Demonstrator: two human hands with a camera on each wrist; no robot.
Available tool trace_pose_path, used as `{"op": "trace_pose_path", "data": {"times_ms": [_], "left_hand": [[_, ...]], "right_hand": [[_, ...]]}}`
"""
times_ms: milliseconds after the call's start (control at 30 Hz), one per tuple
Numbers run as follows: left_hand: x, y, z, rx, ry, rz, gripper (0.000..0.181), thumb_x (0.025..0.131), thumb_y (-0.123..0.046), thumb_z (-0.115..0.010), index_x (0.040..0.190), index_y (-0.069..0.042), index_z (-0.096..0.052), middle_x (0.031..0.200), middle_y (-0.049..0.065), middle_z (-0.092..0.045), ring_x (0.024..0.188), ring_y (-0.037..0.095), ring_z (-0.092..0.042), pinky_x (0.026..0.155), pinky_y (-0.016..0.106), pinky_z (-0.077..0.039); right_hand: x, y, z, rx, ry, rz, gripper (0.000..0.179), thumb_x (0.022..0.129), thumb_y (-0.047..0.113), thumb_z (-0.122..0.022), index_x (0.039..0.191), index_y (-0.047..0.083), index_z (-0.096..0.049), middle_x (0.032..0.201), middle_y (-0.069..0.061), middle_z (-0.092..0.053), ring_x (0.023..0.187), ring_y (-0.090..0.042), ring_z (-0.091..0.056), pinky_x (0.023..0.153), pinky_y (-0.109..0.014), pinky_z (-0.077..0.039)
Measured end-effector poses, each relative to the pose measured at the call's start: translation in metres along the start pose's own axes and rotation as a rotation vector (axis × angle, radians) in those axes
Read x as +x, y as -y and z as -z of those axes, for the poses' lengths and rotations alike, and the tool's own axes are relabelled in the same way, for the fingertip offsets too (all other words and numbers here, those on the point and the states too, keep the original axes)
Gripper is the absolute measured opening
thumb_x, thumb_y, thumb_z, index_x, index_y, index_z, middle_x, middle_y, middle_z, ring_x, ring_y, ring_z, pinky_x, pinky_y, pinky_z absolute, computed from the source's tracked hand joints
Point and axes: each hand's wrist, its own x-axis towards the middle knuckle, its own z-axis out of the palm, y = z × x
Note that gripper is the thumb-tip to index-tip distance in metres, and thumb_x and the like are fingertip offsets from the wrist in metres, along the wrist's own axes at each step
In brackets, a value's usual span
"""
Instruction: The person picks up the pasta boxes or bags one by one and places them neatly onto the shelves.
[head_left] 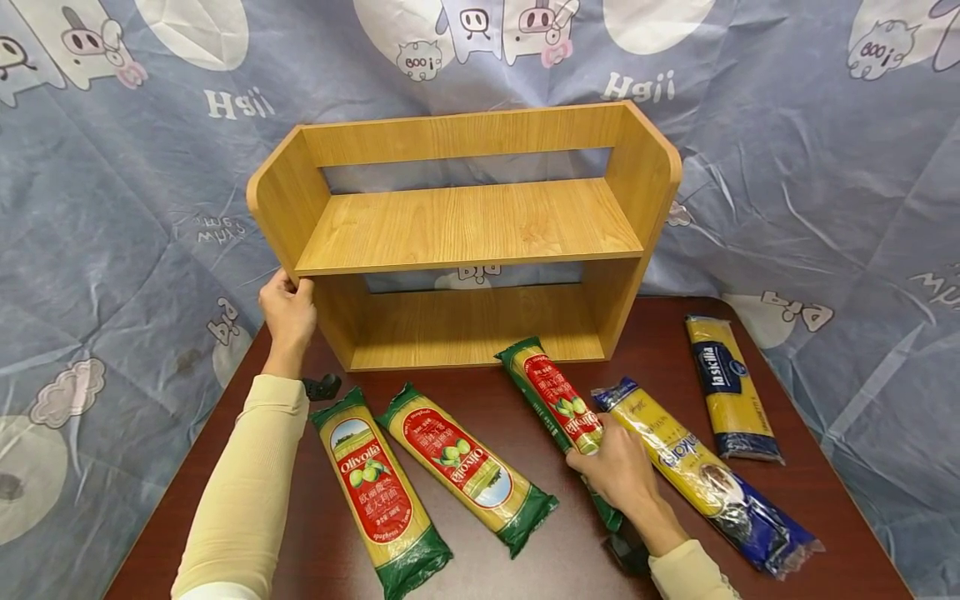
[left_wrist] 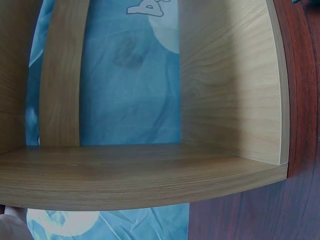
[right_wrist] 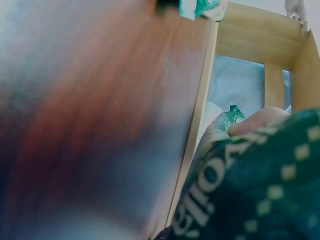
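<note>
A two-tier wooden shelf stands at the back of the table. My left hand grips the edge of its left side panel, just below the upper board; only a bit of that hand shows in the left wrist view. With my right hand I hold a green-and-yellow pack of Olivoilà spaghetti, tilted, its far end at the front of the lower board. In the right wrist view the pack's green wrapper is close up, the thumb lying over it.
Two more Olivoilà spaghetti packs, one on the left and one nearer the middle, lie on the dark red table. Right of my right hand lie a blue-and-yellow pasta pack and a La Sicilia pack. A patterned cloth hangs behind.
</note>
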Motion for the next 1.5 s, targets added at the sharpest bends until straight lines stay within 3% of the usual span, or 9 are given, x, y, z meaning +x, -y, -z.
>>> {"op": "trace_pose_path", "data": {"times_ms": [433, 733, 967, 1500], "left_hand": [[0.002, 0.001, -0.001, 0.011, -0.010, -0.016, 0.016, 0.096, -0.006, -0.061, 0.102, -0.002, -0.075, 0.080, 0.000, -0.069, 0.069, 0.004, -0.058, 0.055, 0.017, -0.042], [0.000, 0.001, 0.000, 0.020, -0.007, -0.006, 0.018, 0.098, -0.009, -0.061, 0.106, -0.002, -0.075, 0.087, 0.007, -0.072, 0.072, 0.006, -0.061, 0.055, 0.017, -0.042], [0.000, 0.003, 0.000, 0.027, -0.003, 0.002, 0.020, 0.099, -0.011, -0.061, 0.109, -0.003, -0.075, 0.093, 0.012, -0.074, 0.075, 0.006, -0.063, 0.058, 0.017, -0.044], [0.001, 0.000, 0.001, 0.039, -0.005, -0.024, 0.017, 0.097, -0.008, -0.061, 0.103, -0.001, -0.075, 0.086, 0.014, -0.072, 0.070, 0.011, -0.061, 0.057, 0.018, -0.044]], "right_hand": [[0.019, 0.009, 0.014, -0.004, -0.013, -0.038, 0.072, 0.073, 0.028, -0.084, 0.127, -0.011, -0.054, 0.093, -0.021, -0.067, 0.068, -0.025, -0.061, 0.052, -0.034, -0.048], [0.038, 0.018, 0.023, 0.020, -0.032, -0.079, 0.068, 0.076, 0.028, -0.080, 0.125, -0.010, -0.052, 0.095, -0.022, -0.065, 0.069, -0.026, -0.062, 0.052, -0.033, -0.049], [0.056, 0.022, 0.026, -0.012, -0.092, -0.086, 0.067, 0.076, 0.032, -0.080, 0.123, -0.009, -0.055, 0.095, -0.022, -0.067, 0.075, -0.031, -0.063, 0.056, -0.037, -0.051], [0.089, 0.032, 0.015, 0.012, -0.082, -0.140, 0.059, 0.078, 0.036, -0.078, 0.115, -0.005, -0.058, 0.093, -0.019, -0.065, 0.076, -0.032, -0.061, 0.056, -0.036, -0.048]]}}
